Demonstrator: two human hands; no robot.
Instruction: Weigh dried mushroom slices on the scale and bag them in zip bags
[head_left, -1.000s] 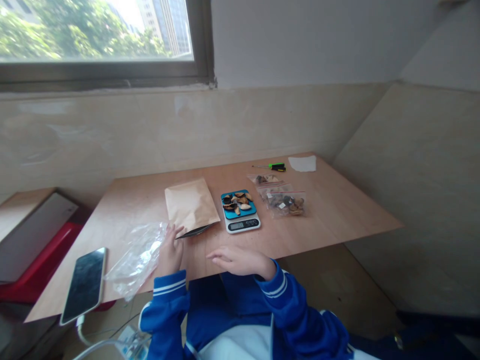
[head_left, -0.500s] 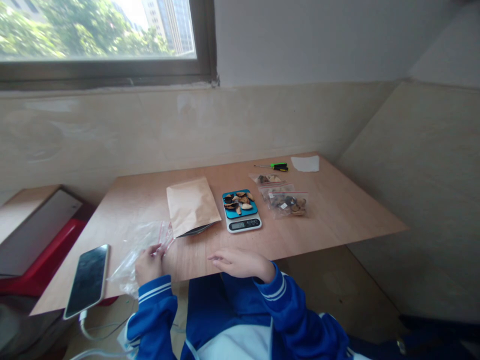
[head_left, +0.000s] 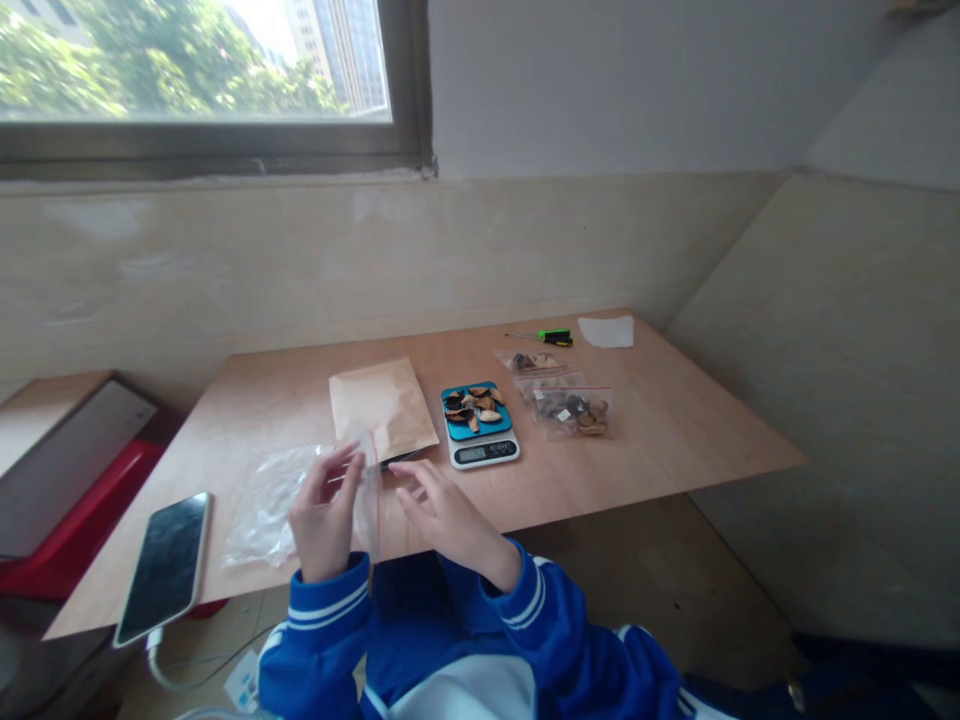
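Observation:
My left hand (head_left: 328,508) pinches a clear zip bag (head_left: 367,505) with a red seal line, held up above the table's near edge. To its right, my right hand (head_left: 448,515) holds nothing; its thumb and fingers are apart and reach toward the bag's edge. Behind both hands lies a brown paper pouch (head_left: 384,405), its dark mouth facing me. A digital kitchen scale (head_left: 484,452) with a blue top stands beside the pouch, bearing several dried, curled brown-and-cream pieces (head_left: 474,404). More clear plastic bags (head_left: 266,500) lie flat left of my left hand.
Filled zip bags (head_left: 574,412) sit right of the scale. A green-and-black screwdriver (head_left: 551,337) and a white paper piece (head_left: 607,331) lie at the back. On the left, a phone (head_left: 165,568) with a plugged-in cable overhangs the table's edge.
My left hand has lifted one zip bag away from the pile and moved right. My right hand has come up and left toward that bag, its fingers now spread.

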